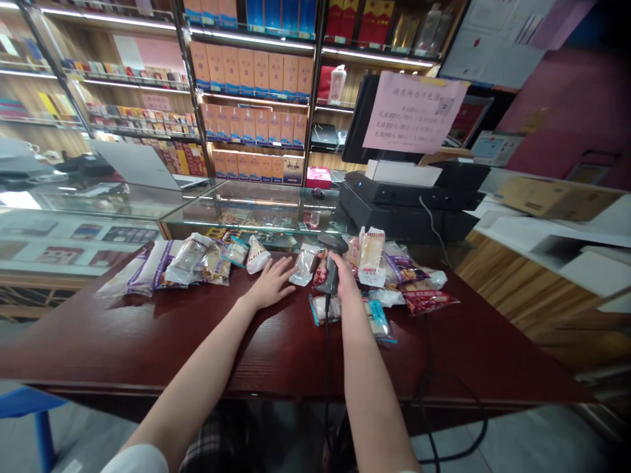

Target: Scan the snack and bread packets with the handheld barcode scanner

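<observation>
My right hand [344, 277] is shut around the grip of a black corded handheld barcode scanner [330, 269], whose head points up and away from me toward a clear-wrapped snack packet [304, 265]. Its black cord hangs down past the dark red wooden counter's [123, 348] front edge. My left hand [269, 283] rests open on the counter, fingers spread, close to that packet and a white-wrapped packet [257, 255]. Several wrapped snacks lie in a row to the left [187, 263], and more are heaped to the right [389, 276].
A glass display case [246, 203] stands behind the counter, beside a black printer or till unit [404, 197] and a laptop [135, 164]. Shelves of boxed goods [251, 79] rise behind. A pink paper notice [414, 112] hangs at right, a cardboard box [557, 197] sits far right, and a blue stool [29, 407] stands lower left.
</observation>
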The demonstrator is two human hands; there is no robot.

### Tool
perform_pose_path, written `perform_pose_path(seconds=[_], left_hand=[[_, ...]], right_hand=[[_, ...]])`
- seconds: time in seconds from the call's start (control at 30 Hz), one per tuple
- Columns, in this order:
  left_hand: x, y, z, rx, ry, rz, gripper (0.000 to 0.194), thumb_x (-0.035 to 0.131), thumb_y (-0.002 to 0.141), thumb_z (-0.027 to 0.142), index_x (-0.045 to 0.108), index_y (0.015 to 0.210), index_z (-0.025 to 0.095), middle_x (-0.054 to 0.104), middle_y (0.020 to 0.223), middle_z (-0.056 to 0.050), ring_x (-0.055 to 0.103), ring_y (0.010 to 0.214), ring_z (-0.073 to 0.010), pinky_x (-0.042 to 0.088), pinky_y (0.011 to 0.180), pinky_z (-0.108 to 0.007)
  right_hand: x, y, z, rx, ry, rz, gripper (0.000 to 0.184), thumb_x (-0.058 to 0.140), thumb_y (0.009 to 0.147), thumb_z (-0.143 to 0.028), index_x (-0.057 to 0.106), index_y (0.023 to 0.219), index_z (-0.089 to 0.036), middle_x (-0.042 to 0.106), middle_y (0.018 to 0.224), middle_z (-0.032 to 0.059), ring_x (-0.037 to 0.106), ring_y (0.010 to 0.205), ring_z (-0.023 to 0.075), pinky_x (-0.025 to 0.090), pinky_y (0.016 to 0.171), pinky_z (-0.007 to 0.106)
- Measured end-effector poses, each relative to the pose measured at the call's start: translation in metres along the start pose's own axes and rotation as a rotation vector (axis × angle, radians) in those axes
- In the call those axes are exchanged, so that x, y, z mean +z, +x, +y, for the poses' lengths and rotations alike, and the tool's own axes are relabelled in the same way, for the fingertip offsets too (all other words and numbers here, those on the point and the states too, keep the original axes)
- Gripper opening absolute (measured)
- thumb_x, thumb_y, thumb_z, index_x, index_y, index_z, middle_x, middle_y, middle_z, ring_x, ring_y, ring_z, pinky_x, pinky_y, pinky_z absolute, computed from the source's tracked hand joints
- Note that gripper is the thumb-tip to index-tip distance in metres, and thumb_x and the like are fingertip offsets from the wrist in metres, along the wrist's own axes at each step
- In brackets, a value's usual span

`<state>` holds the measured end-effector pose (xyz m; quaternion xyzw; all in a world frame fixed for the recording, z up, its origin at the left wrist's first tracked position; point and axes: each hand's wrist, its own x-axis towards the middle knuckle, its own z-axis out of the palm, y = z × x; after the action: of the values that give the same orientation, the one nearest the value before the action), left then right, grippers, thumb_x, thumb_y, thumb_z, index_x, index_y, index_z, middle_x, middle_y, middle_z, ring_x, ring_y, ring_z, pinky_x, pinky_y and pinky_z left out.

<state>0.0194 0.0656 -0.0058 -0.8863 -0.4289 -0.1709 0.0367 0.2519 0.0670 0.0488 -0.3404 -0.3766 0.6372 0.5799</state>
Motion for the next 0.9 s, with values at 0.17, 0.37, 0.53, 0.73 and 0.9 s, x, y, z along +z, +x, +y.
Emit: perform_pose_path(seconds=[0.17,0.37,0.53,0.73,0.9], left_hand=[[0.008,0.005,0.016,0.053,-0.105,-0.209,0.057,0.034,0.099,0.054,0.043,0.148,0.026,0.042,0.155,-0.011,0.033,0.146,-0.0253,0.011,0.12,-0.056],[-0.007,0.008,0.006,-0.249,0.086,-0.073,0.048,0.035,0.099,0.052,0.066,0.101,0.016,0.07,0.107,-0.014,0.062,0.11,-0.0289,0.038,0.105,-0.05],[-0.003,0.004,0.0,-0.389,0.101,0.07,0.064,0.059,0.088,0.053,0.047,0.133,0.009,0.055,0.133,-0.023,0.055,0.122,-0.0332,0.044,0.099,-0.042],[0.005,0.006,0.001,-0.425,0.068,-0.006,0.067,0.061,0.085,0.047,0.047,0.135,0.005,0.061,0.122,-0.022,0.057,0.119,-0.0352,0.046,0.097,-0.042],[-0.008,0.004,0.005,-0.436,0.11,0.117,0.053,0.059,0.084,0.031,0.052,0.135,0.018,0.059,0.126,-0.015,0.06,0.109,-0.0314,0.049,0.091,-0.041]], right_hand=[[-0.002,0.003,0.004,-0.028,-0.021,-0.011,0.036,0.071,0.073,-0.049,0.059,0.087,-0.017,0.056,0.047,-0.003,0.049,0.038,0.0114,0.042,0.039,0.023],[-0.002,0.004,0.003,-0.002,-0.022,0.003,0.037,0.07,0.074,-0.049,0.061,0.088,-0.016,0.056,0.047,-0.0022,0.049,0.038,0.0114,0.04,0.038,0.022],[-0.001,0.005,0.005,-0.001,-0.029,0.006,0.037,0.069,0.076,-0.049,0.062,0.09,-0.015,0.056,0.046,-0.0025,0.048,0.037,0.0104,0.04,0.039,0.022],[0.001,0.003,0.004,0.001,-0.047,0.016,0.038,0.07,0.074,-0.05,0.063,0.089,-0.015,0.056,0.046,-0.0023,0.049,0.037,0.011,0.041,0.038,0.022],[0.004,0.001,0.002,0.015,-0.054,0.014,0.039,0.071,0.073,-0.05,0.062,0.088,-0.016,0.056,0.046,-0.0021,0.049,0.037,0.0116,0.04,0.038,0.023]])
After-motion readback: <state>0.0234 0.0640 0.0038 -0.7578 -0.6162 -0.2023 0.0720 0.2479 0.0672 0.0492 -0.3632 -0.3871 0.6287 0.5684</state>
